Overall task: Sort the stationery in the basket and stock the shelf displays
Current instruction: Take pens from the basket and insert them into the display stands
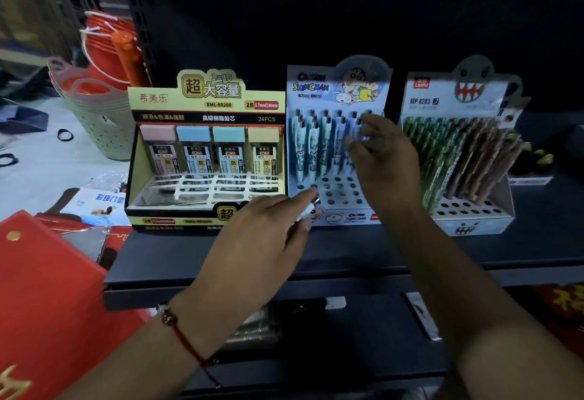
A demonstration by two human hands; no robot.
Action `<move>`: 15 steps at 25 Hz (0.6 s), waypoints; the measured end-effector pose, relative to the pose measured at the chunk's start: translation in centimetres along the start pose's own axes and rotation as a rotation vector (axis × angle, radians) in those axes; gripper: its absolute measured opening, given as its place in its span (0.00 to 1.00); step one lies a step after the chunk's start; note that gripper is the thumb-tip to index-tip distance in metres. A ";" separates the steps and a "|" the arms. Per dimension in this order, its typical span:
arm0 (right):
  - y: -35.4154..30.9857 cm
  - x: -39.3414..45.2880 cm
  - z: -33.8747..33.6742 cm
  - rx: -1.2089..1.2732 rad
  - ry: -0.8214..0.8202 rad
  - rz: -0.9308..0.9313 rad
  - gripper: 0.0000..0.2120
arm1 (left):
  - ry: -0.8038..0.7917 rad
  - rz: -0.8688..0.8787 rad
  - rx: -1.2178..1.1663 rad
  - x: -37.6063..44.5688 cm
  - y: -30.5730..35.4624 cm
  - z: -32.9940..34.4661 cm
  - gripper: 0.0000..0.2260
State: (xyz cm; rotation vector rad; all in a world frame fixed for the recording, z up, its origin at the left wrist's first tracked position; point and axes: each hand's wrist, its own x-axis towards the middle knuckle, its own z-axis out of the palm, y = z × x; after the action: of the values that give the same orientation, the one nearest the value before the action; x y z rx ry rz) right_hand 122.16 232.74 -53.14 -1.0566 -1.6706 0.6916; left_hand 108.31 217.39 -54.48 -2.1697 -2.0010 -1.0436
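Dim shelf (347,251): your left hand (259,241) pinches a pen (308,210) before the Shinchan display (335,147); right hand (385,159), fingers loosely spread among the standing pens (311,143), could topple them.

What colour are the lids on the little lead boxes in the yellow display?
Pink, blue, teal and tan lids, left to right, in the yellow display; the head view shows it.

Dim, dark upper shelf; wide-angle edge bending, slight motion blur.

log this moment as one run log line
left hand: holds pen at front of Crayon Shinchan pen display | right hand: fingers curled at its standing pens, grip unclear | front holes empty
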 end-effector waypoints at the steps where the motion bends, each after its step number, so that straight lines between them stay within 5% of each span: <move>1: -0.4 -0.7 -0.3 0.046 -0.036 -0.009 0.17 | -0.007 -0.036 -0.036 0.0 0.1 -0.2 0.21; 7: -3.9 -5.1 -1.5 0.441 -0.657 0.454 0.07 | 0.050 -0.151 -0.253 0.2 0.0 -0.5 0.23; 11: -3.3 -6.6 -1.6 0.521 -0.650 0.469 0.13 | 0.054 -0.263 -0.453 0.2 0.3 -0.7 0.22; 15: -3.0 -6.8 -2.7 0.591 -0.602 0.481 0.06 | 0.079 -0.224 -0.400 -0.1 1.7 -0.4 0.08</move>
State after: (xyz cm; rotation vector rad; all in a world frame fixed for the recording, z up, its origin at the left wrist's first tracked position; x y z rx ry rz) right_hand 124.50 225.22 -52.72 -0.8526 -1.5213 1.8341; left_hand 109.58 216.79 -53.50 -2.0504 -2.1924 -1.6598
